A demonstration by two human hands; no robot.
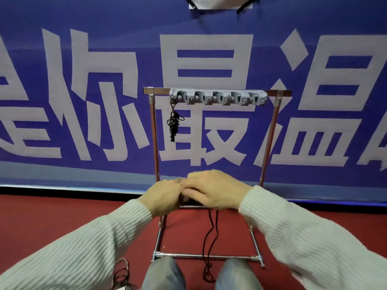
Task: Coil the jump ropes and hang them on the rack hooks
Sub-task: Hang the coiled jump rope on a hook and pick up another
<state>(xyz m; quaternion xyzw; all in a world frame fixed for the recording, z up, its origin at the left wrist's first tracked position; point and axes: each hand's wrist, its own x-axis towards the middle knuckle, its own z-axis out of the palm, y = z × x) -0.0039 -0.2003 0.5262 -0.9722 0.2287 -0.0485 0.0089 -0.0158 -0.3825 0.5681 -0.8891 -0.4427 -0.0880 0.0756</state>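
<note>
both hands (196, 191) together, fingers curled

A single head-worn camera looks forward and somewhat down from a seated or crouched person, whose knees (163, 273) sit at the bottom edge. It faces a blue banner (83, 21) square on, with the metal rack (217, 92) centred in front of it and close by. Both sleeved forearms reach in from the lower corners, so the left hand (161, 196) and right hand (215, 189) meet at mid-frame. The wide lens bends the red floor (52, 218) line (straight edges bow near the borders).
</note>
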